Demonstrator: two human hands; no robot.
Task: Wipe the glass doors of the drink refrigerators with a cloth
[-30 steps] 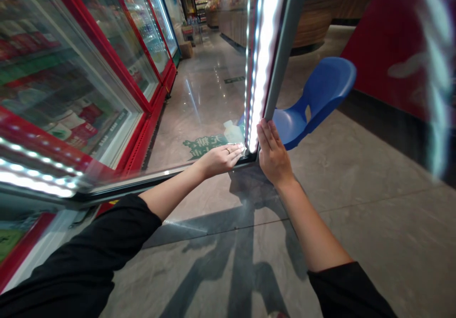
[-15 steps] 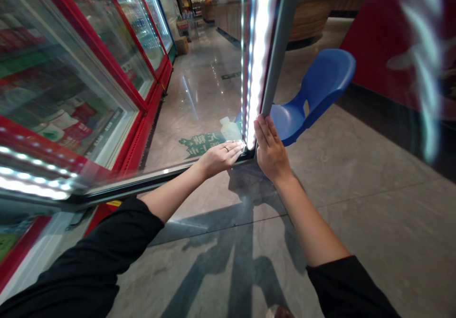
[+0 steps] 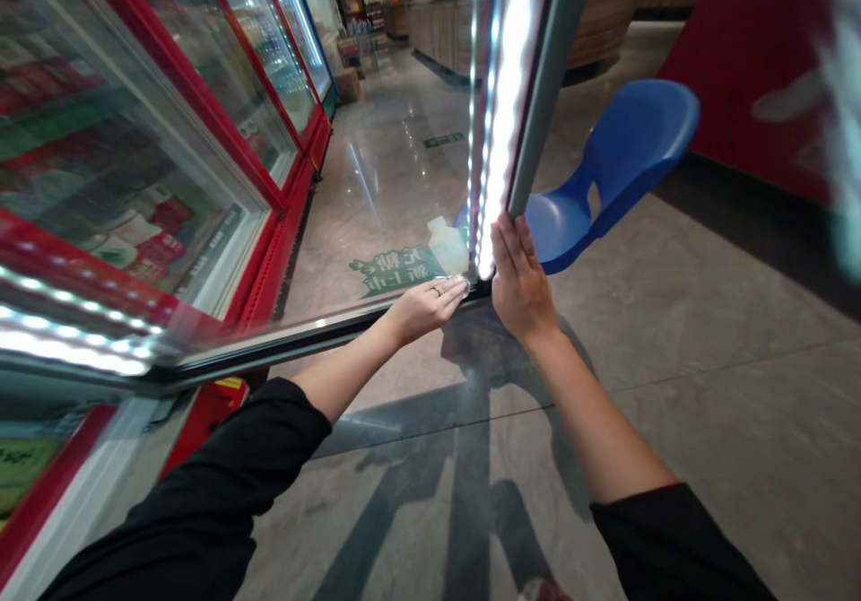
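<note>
My left hand (image 3: 425, 311), with a ring on one finger, presses a small crumpled white cloth (image 3: 464, 283) into the lower corner of an open glass fridge door (image 3: 396, 206). Its fingers are together over the cloth, which they mostly hide. Along the door's edge, my right hand (image 3: 519, 291) lies with straight fingers pointing up against the grey frame (image 3: 550, 81); its thumb is hidden. Beside these fingers a bright LED strip (image 3: 511, 90) runs up the door. A green sticker with a pale bottle picture (image 3: 447, 244) is on the glass near my left hand.
A blue chair (image 3: 636, 148) stands just behind the door's edge on the right. Red-framed fridges (image 3: 269, 179) line the left side. Wooden counters (image 3: 444, 36) stand farther back, and a red panel (image 3: 760, 72) is at the right. Grey tiled floor (image 3: 726, 413) lies below.
The view has shifted slightly, so door and hands appear a little farther right. My left hand with the cloth stays at the lower corner, and my right hand stays on the frame.
</note>
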